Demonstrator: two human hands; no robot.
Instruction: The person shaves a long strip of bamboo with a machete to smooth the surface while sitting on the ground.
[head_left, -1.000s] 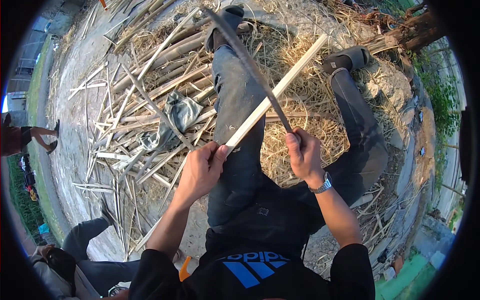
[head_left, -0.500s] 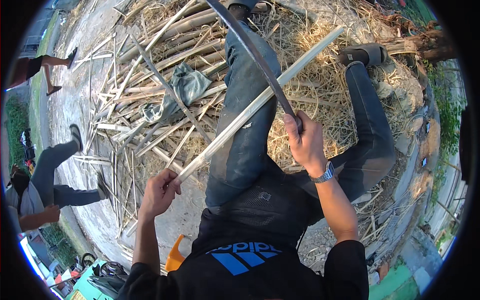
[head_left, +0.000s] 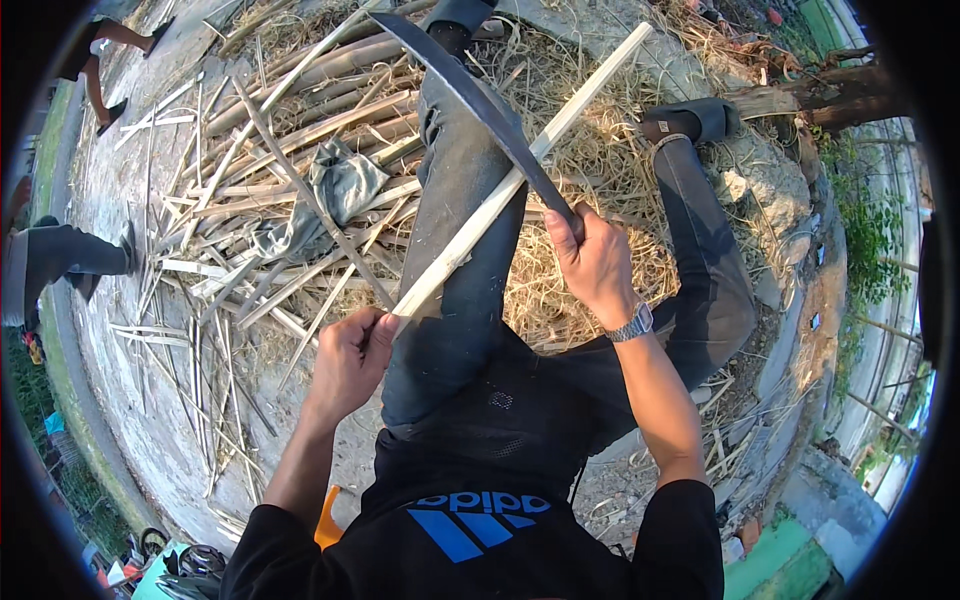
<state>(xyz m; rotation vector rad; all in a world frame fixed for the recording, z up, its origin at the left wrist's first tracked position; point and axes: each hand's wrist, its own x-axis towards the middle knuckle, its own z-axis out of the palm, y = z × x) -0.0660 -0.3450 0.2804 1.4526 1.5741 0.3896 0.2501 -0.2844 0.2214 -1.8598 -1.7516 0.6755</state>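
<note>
A person's left hand (head_left: 350, 362), its grip clamped on the near end, holds a long, pale, flat strip of wood-like material (head_left: 490, 203) slanting across the left leg (head_left: 460, 160), while the right hand (head_left: 598, 265), its grip clamped too, holds a dark, curved metal blade (head_left: 483, 108) crossing over the strip. Beyond, curly straw-coloured shavings (head_left: 560, 305) litter the ground between the legs, and a crumpled grey-green cloth (head_left: 345, 185) lies on piled tan split stalks (head_left: 370, 115).
</note>
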